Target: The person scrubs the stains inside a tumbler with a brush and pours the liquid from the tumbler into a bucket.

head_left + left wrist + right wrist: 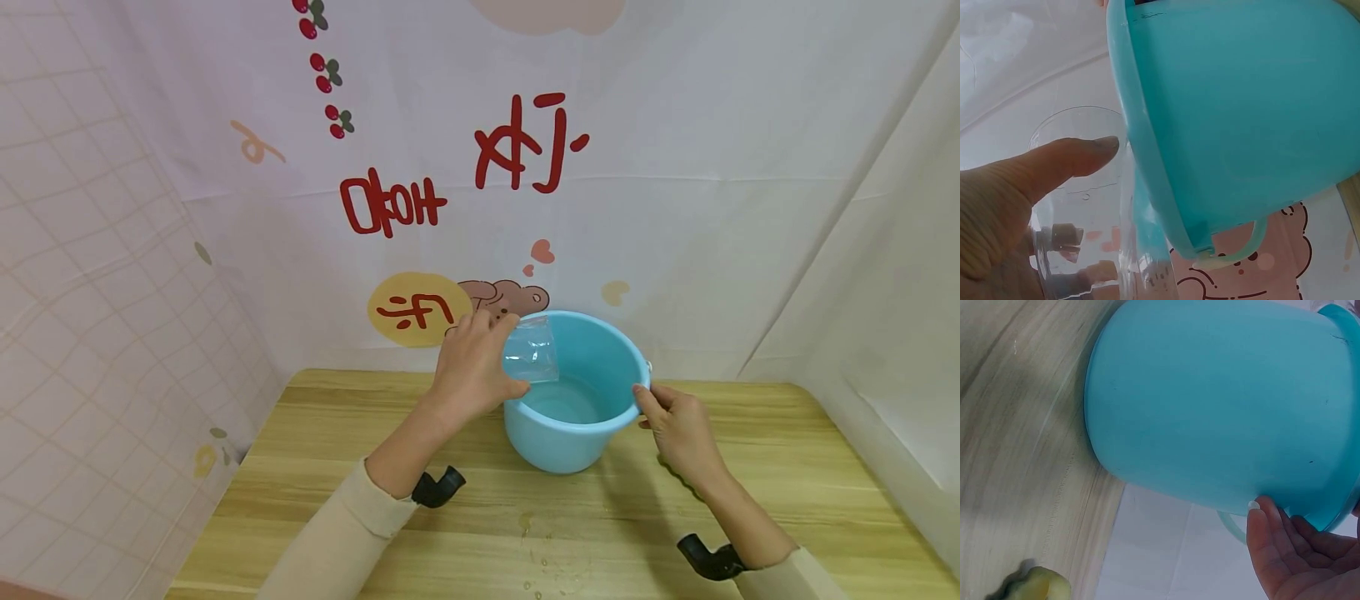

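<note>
My left hand [477,362] grips a clear cup [531,350], which is tipped on its side at the left rim of a light blue bucket [562,450]. In the left wrist view the thumb [1079,159] lies across the see-through cup wall, and the cup's mouth is at the bucket's rim. My right hand [682,429] holds the bucket's right rim, thumb on top and fingers beneath it. The bucket leans slightly on the table, with what looks like shallow water in its bottom. Its pale handle [1254,244] hangs at the far side.
Water drops [536,575] lie on the wood-grained table [337,467] in front of the bucket. A yellow-green object [1038,584] sits on the table near my right hand, mostly hidden in the head view. A printed cloth [660,225] hangs close behind.
</note>
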The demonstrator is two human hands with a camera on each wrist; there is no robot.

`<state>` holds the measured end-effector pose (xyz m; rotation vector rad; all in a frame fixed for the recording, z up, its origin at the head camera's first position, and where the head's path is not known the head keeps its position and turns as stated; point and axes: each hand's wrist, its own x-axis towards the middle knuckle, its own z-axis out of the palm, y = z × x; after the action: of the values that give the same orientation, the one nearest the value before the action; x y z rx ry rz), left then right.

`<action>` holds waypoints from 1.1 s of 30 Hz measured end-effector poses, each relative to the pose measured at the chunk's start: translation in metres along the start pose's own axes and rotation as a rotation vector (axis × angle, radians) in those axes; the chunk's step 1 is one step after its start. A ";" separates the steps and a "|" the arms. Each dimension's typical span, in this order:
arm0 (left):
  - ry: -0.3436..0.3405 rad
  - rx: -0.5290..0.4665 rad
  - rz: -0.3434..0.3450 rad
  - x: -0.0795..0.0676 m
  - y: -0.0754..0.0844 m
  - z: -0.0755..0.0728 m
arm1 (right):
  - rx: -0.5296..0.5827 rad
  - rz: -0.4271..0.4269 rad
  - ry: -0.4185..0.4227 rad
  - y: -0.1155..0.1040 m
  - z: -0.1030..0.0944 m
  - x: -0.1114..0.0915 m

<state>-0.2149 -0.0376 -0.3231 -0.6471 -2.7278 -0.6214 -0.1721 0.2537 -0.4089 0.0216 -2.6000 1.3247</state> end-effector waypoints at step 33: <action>-0.010 0.020 0.005 0.000 0.001 0.001 | 0.010 0.043 -0.013 -0.001 -0.001 -0.002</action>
<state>-0.2146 -0.0359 -0.3238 -0.6533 -2.7374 -0.5913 -0.1700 0.2534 -0.4081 -0.0243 -2.6188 1.3560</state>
